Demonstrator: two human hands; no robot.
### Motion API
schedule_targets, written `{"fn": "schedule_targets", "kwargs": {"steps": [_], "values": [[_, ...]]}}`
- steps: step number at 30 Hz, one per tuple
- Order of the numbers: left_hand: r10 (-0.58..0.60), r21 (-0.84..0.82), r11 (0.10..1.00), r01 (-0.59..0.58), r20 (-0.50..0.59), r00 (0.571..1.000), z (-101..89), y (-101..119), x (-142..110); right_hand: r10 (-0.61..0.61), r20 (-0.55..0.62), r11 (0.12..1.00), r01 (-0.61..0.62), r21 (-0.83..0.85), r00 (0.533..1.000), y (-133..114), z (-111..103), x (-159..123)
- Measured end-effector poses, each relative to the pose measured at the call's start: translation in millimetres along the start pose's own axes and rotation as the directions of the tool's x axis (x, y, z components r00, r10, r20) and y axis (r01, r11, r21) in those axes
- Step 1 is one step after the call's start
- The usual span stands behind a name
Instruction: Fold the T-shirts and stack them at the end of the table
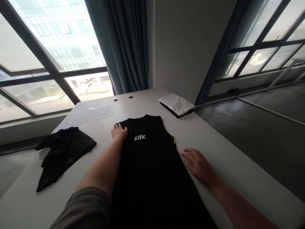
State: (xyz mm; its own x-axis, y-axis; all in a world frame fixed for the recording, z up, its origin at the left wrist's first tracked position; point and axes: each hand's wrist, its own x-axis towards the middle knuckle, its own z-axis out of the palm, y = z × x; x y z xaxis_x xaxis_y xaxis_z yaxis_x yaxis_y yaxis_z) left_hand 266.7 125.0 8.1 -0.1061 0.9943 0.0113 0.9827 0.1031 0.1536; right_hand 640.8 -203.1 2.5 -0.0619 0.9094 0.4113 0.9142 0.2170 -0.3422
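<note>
A black sleeveless shirt with white lettering on its chest lies spread on the white table, its neckline toward the far end. My left hand rests flat on the shirt's left shoulder, fingers spread. Beside the shirt's right edge is my right hand, its fingers apart and slightly bent, with nothing in it. A small yellow patch shows at the right armhole. The lower part of the shirt runs out of view at the bottom.
Left of the shirt lies a crumpled black garment. Folded white cloth sits over black cloth at the far right. Sheets of paper lie at the far left, near two cable holes. Windows and a blue curtain stand behind.
</note>
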Motion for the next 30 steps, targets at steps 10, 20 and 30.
{"fn": "schedule_targets", "kwargs": {"steps": [10,20,30], "values": [[0.134,0.081,0.987,-0.138,0.054,0.989,-15.0,-50.4,-93.9,-0.114,0.107,0.992,0.119,-0.034,0.988,-5.0,-1.4,-3.8],[0.279,0.138,0.949,-0.283,0.044,0.959,-15.7,-157.7,-222.0,-0.136,0.208,0.990,0.143,-0.019,0.969,2.4,8.2,-4.5],[0.337,0.081,0.937,-0.339,0.040,0.941,-24.4,-176.3,-270.4,-0.129,0.216,0.990,0.138,-0.026,0.968,-7.5,0.2,-6.5]]}}
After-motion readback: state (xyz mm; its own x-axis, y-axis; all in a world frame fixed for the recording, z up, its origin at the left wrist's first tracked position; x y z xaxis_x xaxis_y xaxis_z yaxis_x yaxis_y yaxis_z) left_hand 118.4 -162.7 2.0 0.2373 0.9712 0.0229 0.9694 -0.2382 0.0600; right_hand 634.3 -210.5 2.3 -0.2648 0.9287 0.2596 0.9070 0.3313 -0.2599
